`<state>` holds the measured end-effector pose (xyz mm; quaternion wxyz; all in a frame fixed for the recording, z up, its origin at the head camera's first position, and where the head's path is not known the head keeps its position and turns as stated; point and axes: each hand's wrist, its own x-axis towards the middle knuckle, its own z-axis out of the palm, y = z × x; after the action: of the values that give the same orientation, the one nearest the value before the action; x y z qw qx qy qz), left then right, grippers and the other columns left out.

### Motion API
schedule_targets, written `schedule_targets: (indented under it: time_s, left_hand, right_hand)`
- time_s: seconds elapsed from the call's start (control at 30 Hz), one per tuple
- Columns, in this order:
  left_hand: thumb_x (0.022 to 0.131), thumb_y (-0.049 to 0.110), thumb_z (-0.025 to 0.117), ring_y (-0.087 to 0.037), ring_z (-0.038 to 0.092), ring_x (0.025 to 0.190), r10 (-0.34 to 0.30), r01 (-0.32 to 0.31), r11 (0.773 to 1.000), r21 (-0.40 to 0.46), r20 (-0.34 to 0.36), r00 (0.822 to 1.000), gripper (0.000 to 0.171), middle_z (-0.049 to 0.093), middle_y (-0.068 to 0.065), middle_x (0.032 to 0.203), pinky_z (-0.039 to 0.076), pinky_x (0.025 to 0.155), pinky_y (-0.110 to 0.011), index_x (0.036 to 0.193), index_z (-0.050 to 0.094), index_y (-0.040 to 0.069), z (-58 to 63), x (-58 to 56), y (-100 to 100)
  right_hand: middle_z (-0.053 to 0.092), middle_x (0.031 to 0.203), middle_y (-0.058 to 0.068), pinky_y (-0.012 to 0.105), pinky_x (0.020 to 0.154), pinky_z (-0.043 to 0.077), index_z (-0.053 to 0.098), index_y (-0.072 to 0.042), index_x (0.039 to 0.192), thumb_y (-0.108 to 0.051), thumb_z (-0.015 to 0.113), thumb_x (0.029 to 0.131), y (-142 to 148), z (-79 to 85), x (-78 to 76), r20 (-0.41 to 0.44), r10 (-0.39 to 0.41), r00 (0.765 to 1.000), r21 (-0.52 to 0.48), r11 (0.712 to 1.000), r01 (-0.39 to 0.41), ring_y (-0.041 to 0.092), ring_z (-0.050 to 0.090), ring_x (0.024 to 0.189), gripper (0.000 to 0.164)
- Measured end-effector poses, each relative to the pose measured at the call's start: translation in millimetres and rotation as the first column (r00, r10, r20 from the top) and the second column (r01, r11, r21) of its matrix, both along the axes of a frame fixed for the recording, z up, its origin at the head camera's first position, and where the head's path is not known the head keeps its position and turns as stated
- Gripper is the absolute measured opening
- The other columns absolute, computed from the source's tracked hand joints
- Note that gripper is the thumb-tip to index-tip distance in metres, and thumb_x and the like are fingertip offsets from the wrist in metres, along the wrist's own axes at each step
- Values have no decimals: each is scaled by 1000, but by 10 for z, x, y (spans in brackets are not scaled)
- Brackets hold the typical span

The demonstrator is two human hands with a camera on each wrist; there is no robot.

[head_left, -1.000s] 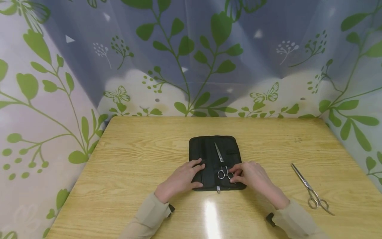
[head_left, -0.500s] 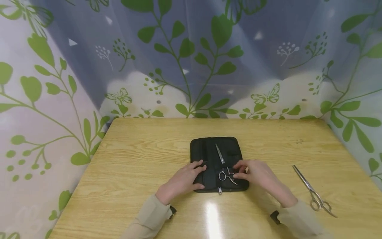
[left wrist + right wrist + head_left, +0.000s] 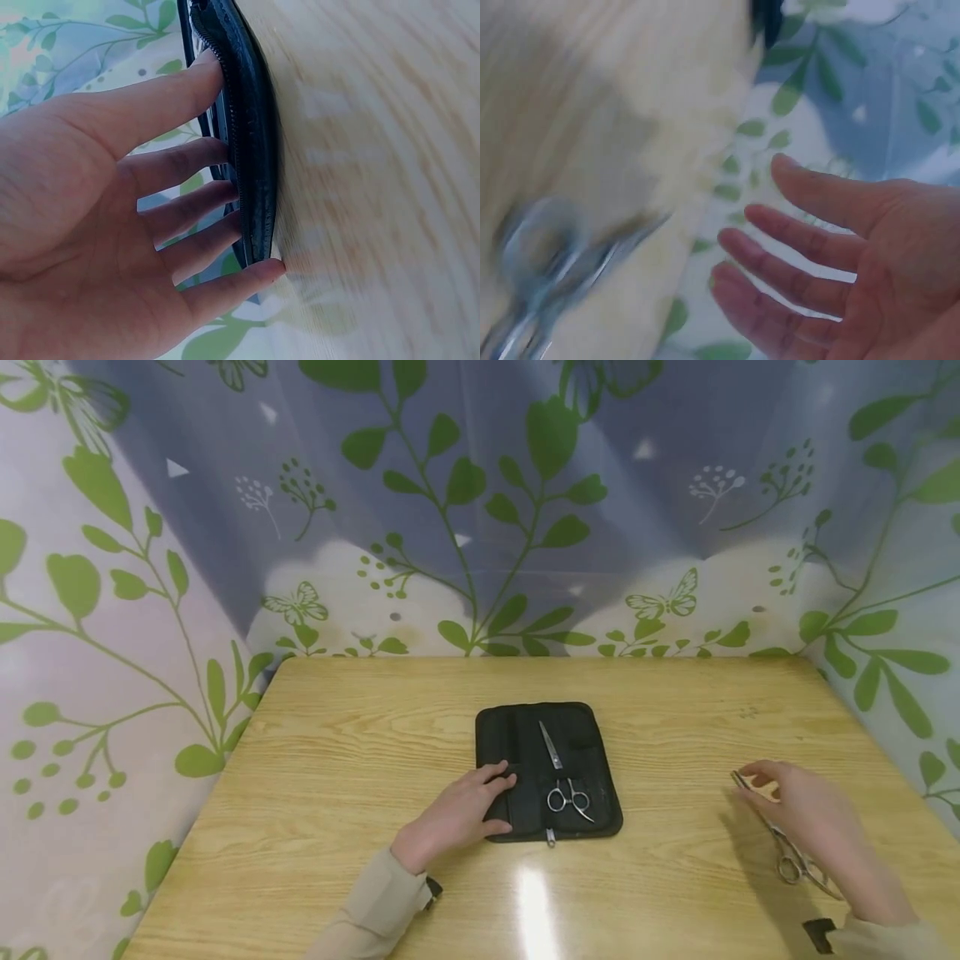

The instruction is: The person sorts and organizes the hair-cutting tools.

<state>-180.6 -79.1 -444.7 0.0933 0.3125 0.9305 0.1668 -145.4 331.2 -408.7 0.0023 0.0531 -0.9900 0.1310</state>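
A black zip case [image 3: 528, 810] lies opened out flat on the table, with one pair of silver scissors [image 3: 551, 745] tucked under a band in its right half. My left hand [image 3: 453, 814] rests on the case's left half; in the left wrist view its spread fingers [image 3: 184, 161] touch the zipped edge. Above a second pair of scissors [image 3: 789, 868] at the right hovers my right hand [image 3: 813, 822], partly covering them. The right wrist view shows these scissors [image 3: 544, 277] blurred on the table, apart from the extended fingers of the right hand [image 3: 840, 262].
The wooden table [image 3: 360, 718] carries the case near its middle. A zip pull [image 3: 551, 837] sticks out at the case's near edge. A leaf-patterned curtain [image 3: 510, 527] hangs behind and at both sides of the table.
My right hand has left the scissors in the case and moved right, over the loose scissors. The left hand stays on the case.
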Motion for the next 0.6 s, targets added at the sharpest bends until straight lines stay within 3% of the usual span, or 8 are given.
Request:
schedule_targets:
  time_s: [0.13, 0.33, 0.43, 0.6]
  left_hand:
    - [84, 35, 65, -26, 28, 134, 4, -4, 1000, -2, 5, 1000, 65, 33, -14, 149, 31, 110, -43, 138, 43, 6, 4, 4, 2]
    - [84, 35, 65, -26, 29, 134, 2, -2, 1000, -10, -1, 1000, 66, 32, -14, 149, 32, 110, -43, 139, 42, 7, -13, 1, 5]
    - [84, 35, 65, -27, 28, 134, -1, 1, 1000, -4, 0, 1000, 66, 32, -14, 149, 31, 110, -43, 139, 42, 7, -21, 1, 2]
    - [84, 35, 64, -27, 27, 134, -3, 3, 1000, 0, 0, 1000, 66, 31, -13, 150, 31, 111, -43, 139, 41, 7, -24, -1, -3]
  right_hand:
    - [64, 97, 29, 42, 50, 50, 55, 8, 112, -41, 64, 83, 260, -59, 68, 110, -68, 992, 34, 997, 64, 36, 60, 74, 58]
    - [67, 91, 25, 44, 55, 51, 54, 11, 106, -46, 63, 81, 446, -148, 73, 257, -71, 964, 56, 997, 59, 31, 61, 71, 62]
    - [68, 88, 22, 45, 57, 51, 57, 7, 102, -42, 66, 80, 475, -194, 44, 282, -53, 958, 39, 998, 44, 29, 61, 71, 55]
    - [68, 83, 17, 49, 60, 51, 60, 4, 95, -28, 71, 76, 477, -260, -21, 248, -28, 968, 24, 999, 23, 29, 61, 72, 39]
